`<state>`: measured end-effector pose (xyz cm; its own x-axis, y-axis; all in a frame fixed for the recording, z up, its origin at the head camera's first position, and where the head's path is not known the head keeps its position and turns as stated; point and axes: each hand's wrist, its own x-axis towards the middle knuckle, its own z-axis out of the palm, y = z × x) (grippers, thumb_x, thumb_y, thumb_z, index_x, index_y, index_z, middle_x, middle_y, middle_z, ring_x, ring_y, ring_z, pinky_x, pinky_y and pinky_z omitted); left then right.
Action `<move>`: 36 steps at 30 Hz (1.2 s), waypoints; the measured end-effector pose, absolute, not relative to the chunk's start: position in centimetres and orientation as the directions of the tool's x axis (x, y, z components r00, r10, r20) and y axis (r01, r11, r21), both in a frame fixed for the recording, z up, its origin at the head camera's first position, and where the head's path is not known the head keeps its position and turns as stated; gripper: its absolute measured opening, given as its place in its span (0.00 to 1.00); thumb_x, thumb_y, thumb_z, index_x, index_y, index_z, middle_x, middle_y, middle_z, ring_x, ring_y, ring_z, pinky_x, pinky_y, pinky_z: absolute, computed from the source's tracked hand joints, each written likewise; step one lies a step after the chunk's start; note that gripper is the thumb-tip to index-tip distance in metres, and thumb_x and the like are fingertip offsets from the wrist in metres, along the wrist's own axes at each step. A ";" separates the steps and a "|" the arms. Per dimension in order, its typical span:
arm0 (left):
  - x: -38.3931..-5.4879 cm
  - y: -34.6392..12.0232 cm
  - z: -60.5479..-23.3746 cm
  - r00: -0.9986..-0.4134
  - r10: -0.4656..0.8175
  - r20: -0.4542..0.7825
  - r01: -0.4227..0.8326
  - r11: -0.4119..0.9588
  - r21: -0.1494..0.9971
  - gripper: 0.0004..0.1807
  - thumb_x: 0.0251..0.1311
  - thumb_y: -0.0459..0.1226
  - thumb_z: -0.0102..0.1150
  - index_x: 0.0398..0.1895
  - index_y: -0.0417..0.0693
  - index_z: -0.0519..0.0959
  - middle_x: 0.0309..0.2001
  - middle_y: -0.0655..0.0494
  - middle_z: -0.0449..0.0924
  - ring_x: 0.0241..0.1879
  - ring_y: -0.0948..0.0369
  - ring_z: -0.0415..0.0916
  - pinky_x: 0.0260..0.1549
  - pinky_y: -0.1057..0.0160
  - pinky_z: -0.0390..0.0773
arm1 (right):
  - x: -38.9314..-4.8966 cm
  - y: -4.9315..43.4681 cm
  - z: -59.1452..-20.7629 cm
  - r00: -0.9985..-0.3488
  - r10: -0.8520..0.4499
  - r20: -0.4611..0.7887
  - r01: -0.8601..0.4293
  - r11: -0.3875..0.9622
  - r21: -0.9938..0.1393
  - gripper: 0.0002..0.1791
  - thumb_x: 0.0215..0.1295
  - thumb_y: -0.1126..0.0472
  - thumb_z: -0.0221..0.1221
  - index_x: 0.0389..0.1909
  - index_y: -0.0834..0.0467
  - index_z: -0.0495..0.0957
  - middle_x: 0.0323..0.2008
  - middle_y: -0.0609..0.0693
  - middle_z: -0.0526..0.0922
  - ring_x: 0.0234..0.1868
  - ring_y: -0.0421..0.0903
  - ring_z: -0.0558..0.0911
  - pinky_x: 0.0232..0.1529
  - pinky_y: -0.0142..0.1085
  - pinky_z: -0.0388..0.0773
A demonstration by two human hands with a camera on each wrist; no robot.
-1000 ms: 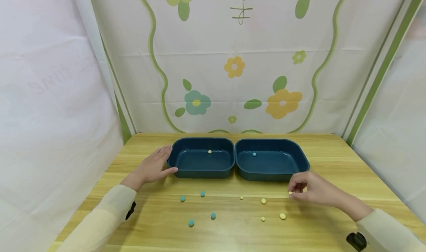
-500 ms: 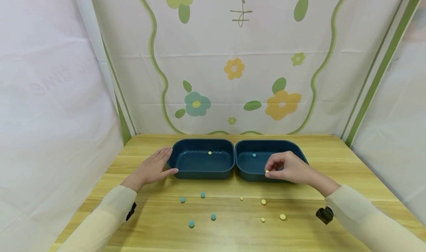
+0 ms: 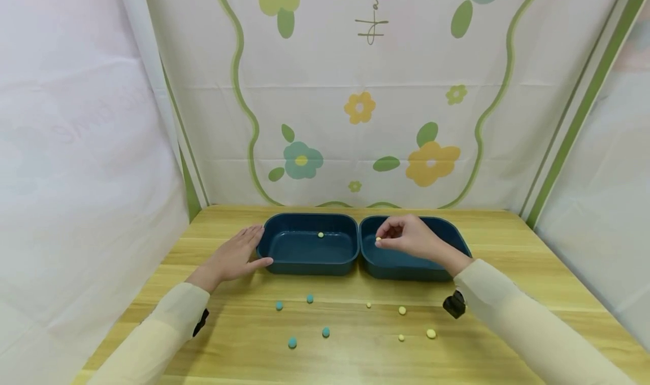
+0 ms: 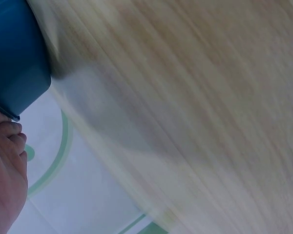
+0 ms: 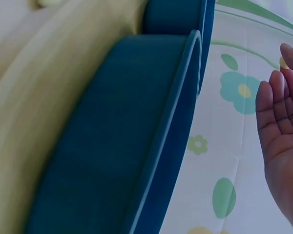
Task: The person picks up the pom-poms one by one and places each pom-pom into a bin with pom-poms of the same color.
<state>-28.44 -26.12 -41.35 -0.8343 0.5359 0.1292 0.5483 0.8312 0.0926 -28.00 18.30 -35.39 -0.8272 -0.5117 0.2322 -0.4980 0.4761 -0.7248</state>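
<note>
My right hand (image 3: 411,238) pinches a small yellow ball (image 3: 378,239) between thumb and fingertips, over the left part of the right dark blue bin (image 3: 411,273). In the right wrist view a bit of the yellow ball (image 5: 283,63) shows at the fingertips, above the bin's rim. My left hand (image 3: 236,255) rests against the left end of the left dark blue bin (image 3: 310,268), its fingers straight along the rim and the thumb at the front corner. One yellow ball (image 3: 320,235) lies inside that left bin. The right hand covers part of the right bin's inside.
On the wooden table (image 3: 345,362) in front of the bins lie several blue balls, one blue ball (image 3: 292,342) nearest me, and several yellow balls, the biggest yellow ball (image 3: 431,333) at the right. A flower-printed cloth (image 3: 315,114) hangs behind the bins.
My right hand has carried the pinched yellow ball up and leftward, from the table right of the bins to over the right bin. It now hides the blue ball seen there. The left hand stays put.
</note>
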 end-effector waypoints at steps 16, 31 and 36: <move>-28.3 -26.0 -41.6 -0.837 0.533 0.121 0.545 0.833 0.100 0.51 0.66 0.64 0.45 0.74 0.30 0.51 0.73 0.36 0.49 0.73 0.43 0.46 0.70 0.47 0.46 | -31.5 11.2 -35.7 -0.838 -0.491 0.238 -0.483 0.465 -0.742 0.03 0.61 0.59 0.67 0.33 0.55 0.84 0.29 0.46 0.83 0.29 0.46 0.81 0.30 0.38 0.79; -28.4 -26.2 -41.4 -0.833 0.536 0.135 0.550 0.829 0.103 0.50 0.66 0.63 0.46 0.73 0.29 0.52 0.73 0.35 0.51 0.72 0.42 0.47 0.69 0.46 0.47 | -33.8 5.9 -36.9 -0.863 -0.461 0.208 -0.443 0.488 -0.752 0.04 0.60 0.59 0.68 0.29 0.54 0.84 0.29 0.45 0.83 0.33 0.51 0.82 0.33 0.36 0.80; -28.5 -26.1 -41.4 -0.834 0.537 0.129 0.550 0.828 0.109 0.50 0.66 0.63 0.45 0.73 0.29 0.52 0.73 0.35 0.50 0.72 0.42 0.47 0.69 0.45 0.47 | -34.0 5.2 -37.5 -0.866 -0.451 0.217 -0.447 0.500 -0.742 0.04 0.60 0.60 0.68 0.28 0.54 0.84 0.28 0.44 0.83 0.32 0.48 0.82 0.33 0.35 0.79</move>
